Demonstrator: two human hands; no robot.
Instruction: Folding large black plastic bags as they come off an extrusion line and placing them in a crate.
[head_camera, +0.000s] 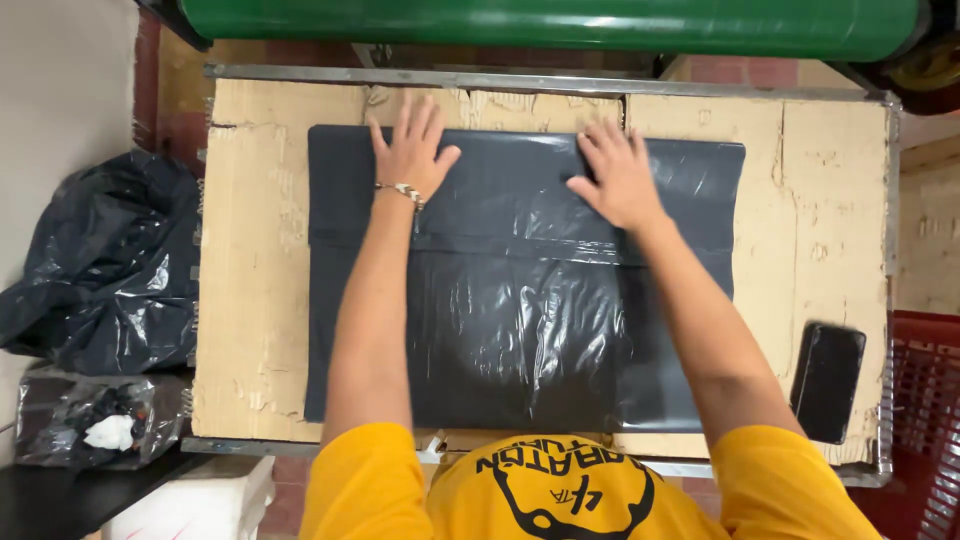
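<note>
Yellow shirt (560, 490), frame bottom; beyond it, dark plastic bag (520, 330), long axis left-right; left hand (413, 152) and right hand (618, 178) apart, flat on its upper edge.

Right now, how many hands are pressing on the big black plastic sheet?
2. The left hand lies flat near the top left of the black plastic sheet; the right hand lies flat near its top middle. No other hands show.
</note>
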